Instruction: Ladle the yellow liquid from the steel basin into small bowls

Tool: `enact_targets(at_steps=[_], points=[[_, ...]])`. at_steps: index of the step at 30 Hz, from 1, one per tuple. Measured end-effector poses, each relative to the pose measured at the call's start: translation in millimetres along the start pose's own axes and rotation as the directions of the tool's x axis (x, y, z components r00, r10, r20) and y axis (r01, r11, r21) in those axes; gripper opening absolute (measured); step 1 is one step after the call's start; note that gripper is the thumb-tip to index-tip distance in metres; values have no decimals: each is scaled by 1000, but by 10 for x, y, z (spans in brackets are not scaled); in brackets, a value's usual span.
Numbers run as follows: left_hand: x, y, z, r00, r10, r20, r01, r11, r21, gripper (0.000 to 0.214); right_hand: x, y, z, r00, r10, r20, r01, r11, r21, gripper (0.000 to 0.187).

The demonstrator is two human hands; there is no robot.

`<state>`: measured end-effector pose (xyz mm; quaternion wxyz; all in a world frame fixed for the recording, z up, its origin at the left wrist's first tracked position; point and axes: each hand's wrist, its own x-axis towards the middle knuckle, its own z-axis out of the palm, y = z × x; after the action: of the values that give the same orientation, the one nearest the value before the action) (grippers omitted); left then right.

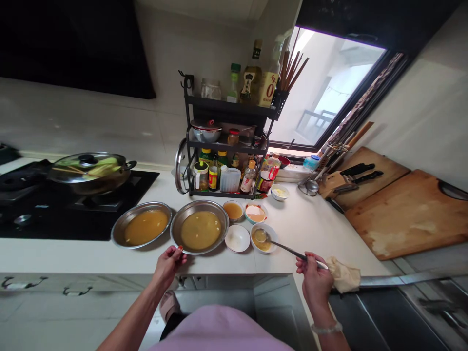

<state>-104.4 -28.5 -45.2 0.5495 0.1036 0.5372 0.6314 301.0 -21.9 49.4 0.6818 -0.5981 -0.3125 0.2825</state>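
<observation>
Presently in my right hand (317,279): the ladle (288,249), grasped by its handle, its scoop in a small bowl (263,251) of yellowish liquid.
My left hand (170,265): pinching the near rim of a metal dish (176,226) of brown broth.
Lettering: "千禾" and a big "0" on a bottle (268,90) up on the rack (226,105); smaller print unreadable.
Count: two broth dishes, five small bowls, two cutting boards (409,214).
Around me: glass-lidded pan (89,173) on the cooktop (80,219); beige cloth (343,275) just beside my right hand; rack standing behind the bowls.
</observation>
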Motion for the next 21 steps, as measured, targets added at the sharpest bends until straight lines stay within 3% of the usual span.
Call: enact_targets(at_steps=[7,15,18,21], points=[[-33,9,23,1000,3,0,-3,1000,3,35,-60,-148,234,998,-22,66,20,999,26,32],[-14,-19,18,1000,22,-7,-22,1000,0,37,-265,-203,847,961,-37,273,19,998,67,32],[-15,-18,21,1000,19,1,-19,1000,-6,39,-398,-139,1055,900,-114,421,104,993,46,29],[-22,-14,25,1000,23,8,-23,1000,-9,40,-529,-46,1153,771,-272,576,282,957,74,25]])
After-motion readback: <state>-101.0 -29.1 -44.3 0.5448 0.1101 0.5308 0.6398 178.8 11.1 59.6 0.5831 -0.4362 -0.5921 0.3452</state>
